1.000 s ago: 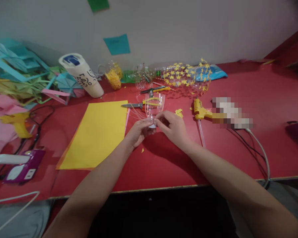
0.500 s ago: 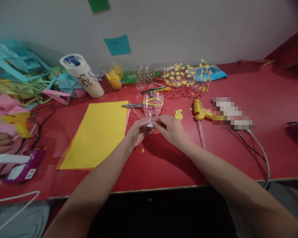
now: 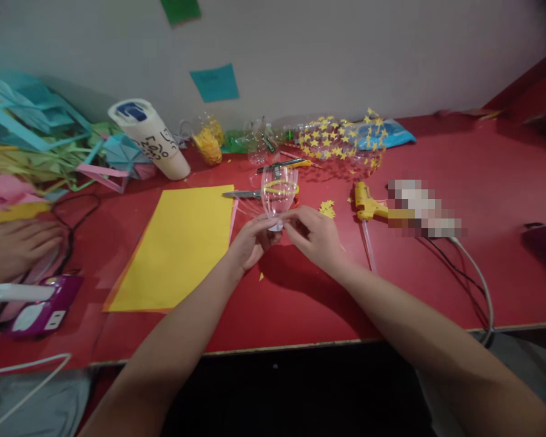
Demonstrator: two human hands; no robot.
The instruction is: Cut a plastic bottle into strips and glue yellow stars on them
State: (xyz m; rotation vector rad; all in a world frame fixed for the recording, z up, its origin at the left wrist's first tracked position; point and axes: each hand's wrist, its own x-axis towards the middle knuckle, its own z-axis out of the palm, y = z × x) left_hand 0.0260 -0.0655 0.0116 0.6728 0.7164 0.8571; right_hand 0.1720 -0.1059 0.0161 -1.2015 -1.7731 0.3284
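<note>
A clear plastic bottle piece (image 3: 278, 193), its wall cut into thin strips, is held above the red table with its narrow white end (image 3: 276, 226) towards me. My left hand (image 3: 256, 243) grips it at that narrow end, fingers closed around it. My right hand (image 3: 313, 233) touches the same end from the right, thumb and index finger pinched together; anything small between them is hidden. Scissors (image 3: 248, 194) with yellow handles lie behind the piece, partly seen through it. A small pile of yellow stars (image 3: 327, 209) is right of it.
Yellow paper sheets (image 3: 177, 249) lie to the left. A yellow glue gun (image 3: 366, 203) lies right, near a blurred-out item with a cable. Star-covered clear plastic (image 3: 332, 136) and a paper roll (image 3: 150, 136) stand at the back. Another person's hand (image 3: 20, 249) rests at far left.
My hands stay at the bottle piece's narrow end, with only a slight shift of the right fingers. The other person's hand has moved right; the yellow glue gun there no longer shows.
</note>
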